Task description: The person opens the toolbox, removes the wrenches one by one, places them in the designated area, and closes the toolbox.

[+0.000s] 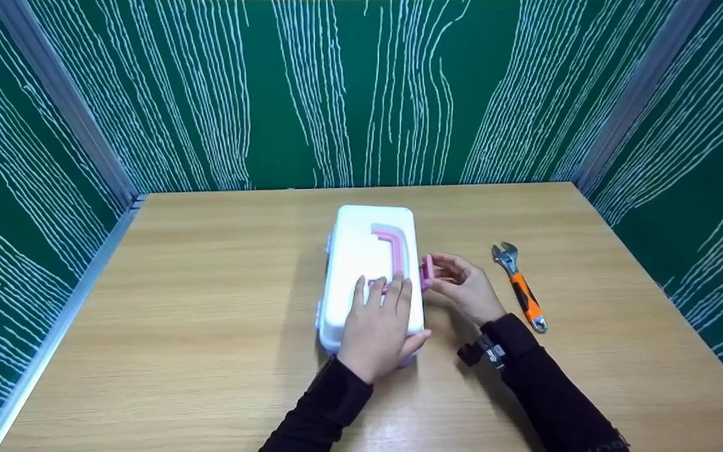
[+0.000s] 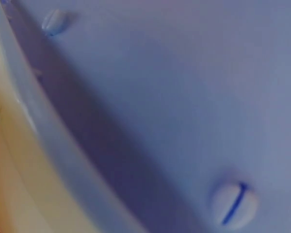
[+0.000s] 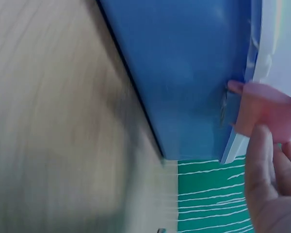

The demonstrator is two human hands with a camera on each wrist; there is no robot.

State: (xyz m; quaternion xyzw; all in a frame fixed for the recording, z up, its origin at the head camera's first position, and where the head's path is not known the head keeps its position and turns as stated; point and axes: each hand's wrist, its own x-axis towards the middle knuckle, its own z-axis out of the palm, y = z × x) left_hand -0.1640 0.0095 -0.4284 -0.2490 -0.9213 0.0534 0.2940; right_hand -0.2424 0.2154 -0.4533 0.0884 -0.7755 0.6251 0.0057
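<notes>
A storage box (image 1: pixel 361 251) with a white lid and a bluish-purple body stands on the table, its long side running away from me. A pink handle (image 1: pixel 393 248) lies folded in the lid's recess. My left hand (image 1: pixel 377 336) rests on the near half of the lid, fingers straight, fingertips over the handle's near end. At the box's right side, my right hand (image 1: pixel 465 285) pinches the pink latch (image 3: pixel 266 111), which sticks outward from the rim. The left wrist view shows only a close purple surface (image 2: pixel 184 97) with two pale round bumps.
An adjustable wrench (image 1: pixel 523 289) with an orange and black grip lies on the table (image 1: pixel 211 301) to the right of my right hand. Hinges show on the box's left edge. Green panels (image 1: pixel 361 94) with white wavy lines enclose the table at the back and both sides.
</notes>
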